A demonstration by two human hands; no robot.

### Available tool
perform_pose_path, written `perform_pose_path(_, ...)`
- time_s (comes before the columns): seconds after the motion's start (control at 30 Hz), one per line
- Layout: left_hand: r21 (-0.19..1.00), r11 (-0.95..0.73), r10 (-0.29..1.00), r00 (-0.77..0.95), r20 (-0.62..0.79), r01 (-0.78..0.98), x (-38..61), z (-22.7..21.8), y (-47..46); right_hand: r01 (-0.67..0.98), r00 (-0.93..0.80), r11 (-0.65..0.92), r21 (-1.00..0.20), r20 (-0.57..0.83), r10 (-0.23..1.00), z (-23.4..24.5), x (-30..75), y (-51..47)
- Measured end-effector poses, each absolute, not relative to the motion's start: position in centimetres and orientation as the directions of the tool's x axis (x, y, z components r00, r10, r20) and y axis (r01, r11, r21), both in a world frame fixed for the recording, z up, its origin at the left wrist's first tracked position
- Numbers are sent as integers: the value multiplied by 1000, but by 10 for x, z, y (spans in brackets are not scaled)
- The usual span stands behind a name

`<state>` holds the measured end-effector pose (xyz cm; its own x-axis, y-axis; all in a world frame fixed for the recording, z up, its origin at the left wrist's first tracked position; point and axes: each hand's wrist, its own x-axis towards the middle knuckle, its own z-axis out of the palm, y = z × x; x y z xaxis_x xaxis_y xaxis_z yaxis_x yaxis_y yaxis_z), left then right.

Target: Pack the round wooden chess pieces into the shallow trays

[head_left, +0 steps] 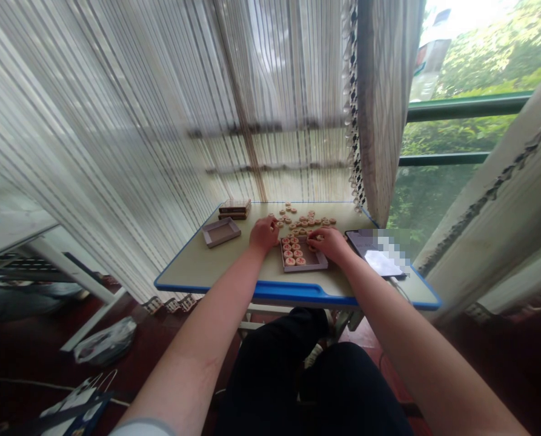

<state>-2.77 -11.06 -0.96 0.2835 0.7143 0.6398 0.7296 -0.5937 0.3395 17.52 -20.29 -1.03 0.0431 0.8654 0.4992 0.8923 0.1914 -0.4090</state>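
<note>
Below the frame's centre, red-marked discs point(300, 261) are ranged in two columns against the left wall of a shallow box point(316, 261), probably to sit snugly. Loose discs point(302, 220) are scattered beyond. The left hand point(264, 234) is curled beside them, the right hand point(329, 242) bent over the box's far edge; fingertips are partly hidden, so whether either is closed on a disc cannot be told.

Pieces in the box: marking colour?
Red, on pale round pieces; best seen in the head view.
</note>
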Motion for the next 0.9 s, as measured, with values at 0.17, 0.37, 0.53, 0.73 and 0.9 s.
perform_pose_path(0.17,342,-606,706,286,648,718,-29,-10,-110,879,100,167,-446,517,850,-6,177,-212)
perform_pose_path(0.37,337,-586,716,277,641,737,-30,-9,-111,890,-3,224,-397,486,874,-6,180,-227)
perform_pose_path(0.53,332,-590,712,280,644,736,-30,-8,-112,876,-15,230,-423,453,891,-7,179,-229)
perform_pose_path(0.73,333,-596,710,285,644,731,-30,-8,-111,900,-4,209,-382,472,882,-7,176,-229)
perform_pose_path(0.9,347,-592,707,262,657,728,-31,-11,-109,901,-27,225,-371,469,883,-9,176,-227)
